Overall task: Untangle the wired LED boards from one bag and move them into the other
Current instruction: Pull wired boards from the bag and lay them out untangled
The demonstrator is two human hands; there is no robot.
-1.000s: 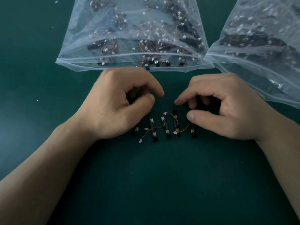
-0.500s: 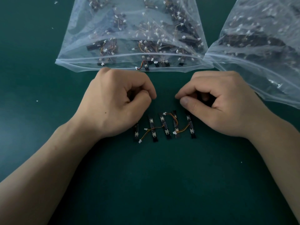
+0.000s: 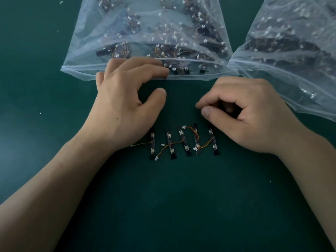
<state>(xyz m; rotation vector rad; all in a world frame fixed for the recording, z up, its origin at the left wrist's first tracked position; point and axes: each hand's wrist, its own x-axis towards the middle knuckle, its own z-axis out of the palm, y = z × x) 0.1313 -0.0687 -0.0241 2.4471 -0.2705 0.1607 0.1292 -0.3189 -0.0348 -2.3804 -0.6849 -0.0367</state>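
Several small black LED boards [image 3: 184, 141] with orange wires and white plugs lie side by side in a row on the green table. My left hand [image 3: 127, 99] is above the row's left end, its straight fingers resting on the mouth of the middle clear bag [image 3: 81, 72], which is full of tangled boards. My right hand [image 3: 241, 113] hovers over the row's right end with its fingers curled and thumb against forefinger; I see nothing between them. A second clear bag [image 3: 294, 57] of boards lies at the right.
The green table [image 3: 172, 206] stretches towards me below the row of boards. A few white specks [image 3: 40, 112] lie on it at the left. The two bags touch each other near the right hand.
My left hand has uncurled and reached up from the row to the middle bag's mouth. A fifth board and its wire now show at the row's left end. The right hand has barely moved.
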